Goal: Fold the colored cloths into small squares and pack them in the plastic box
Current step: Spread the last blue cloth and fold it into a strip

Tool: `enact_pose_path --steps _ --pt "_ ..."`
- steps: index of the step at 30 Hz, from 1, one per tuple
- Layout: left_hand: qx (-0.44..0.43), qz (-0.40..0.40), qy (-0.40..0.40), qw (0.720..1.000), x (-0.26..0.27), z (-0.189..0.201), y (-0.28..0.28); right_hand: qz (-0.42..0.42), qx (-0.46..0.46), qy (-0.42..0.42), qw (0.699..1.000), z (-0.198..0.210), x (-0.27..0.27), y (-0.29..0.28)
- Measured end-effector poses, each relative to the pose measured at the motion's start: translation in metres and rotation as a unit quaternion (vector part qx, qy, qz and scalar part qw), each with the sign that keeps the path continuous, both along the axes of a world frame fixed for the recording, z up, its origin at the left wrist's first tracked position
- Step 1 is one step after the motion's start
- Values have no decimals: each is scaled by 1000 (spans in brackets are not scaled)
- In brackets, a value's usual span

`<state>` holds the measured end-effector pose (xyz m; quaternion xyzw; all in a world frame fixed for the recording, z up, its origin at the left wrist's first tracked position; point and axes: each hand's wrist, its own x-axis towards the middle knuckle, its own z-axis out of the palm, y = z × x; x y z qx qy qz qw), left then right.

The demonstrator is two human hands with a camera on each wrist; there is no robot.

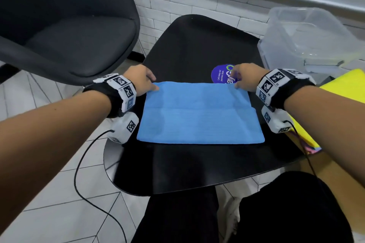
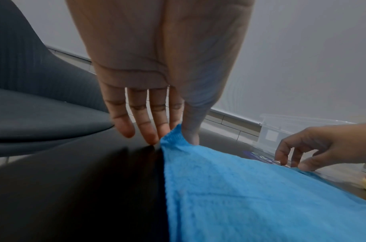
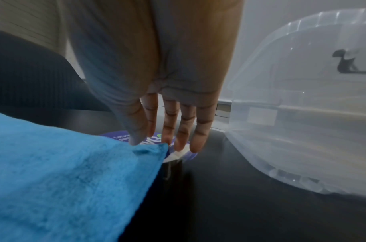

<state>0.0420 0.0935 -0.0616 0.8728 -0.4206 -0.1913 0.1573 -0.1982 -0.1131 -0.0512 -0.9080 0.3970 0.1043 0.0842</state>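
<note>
Blue cloth point(image 1: 199, 112) flat on black table, folded (crease across middle); clear plastic box point(image 1: 308, 39) far-right.

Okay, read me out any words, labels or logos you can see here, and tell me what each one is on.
"Let's keep our pantries clean." stands in small white letters on the round purple sticker on the black table.
The sticker's big white logo word is partly hidden by the right hand and the blue cloth; unreadable.
The label on the plastic box looks blank or too blurred.
The wrist bands carry only black-and-white code squares.

Black table point(image 1: 187, 165) w/ purple round sticker point(image 1: 221, 75) at far edge; dark grey chair point(image 1: 65, 25) to left, white brick wall point(image 1: 177, 4) behind, pale tiled floor point(image 1: 59, 203).
</note>
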Motion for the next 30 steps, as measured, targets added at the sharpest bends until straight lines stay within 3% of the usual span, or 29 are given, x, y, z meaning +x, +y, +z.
enact_pose_path --steps 8,18,25,30 --pt "-44 -4 13 999 3 8 8 16 -3 21 1000 5 6 6" --pt "-107 -59 20 992 -20 39 66 37 -2 -52 998 38 -43 37" --pt "-92 -82 14 992 -34 18 106 68 -5 -56 996 30 -81 80" --pt "-82 -144 -3 986 -48 4 119 66 4 -35 997 9 -98 97"
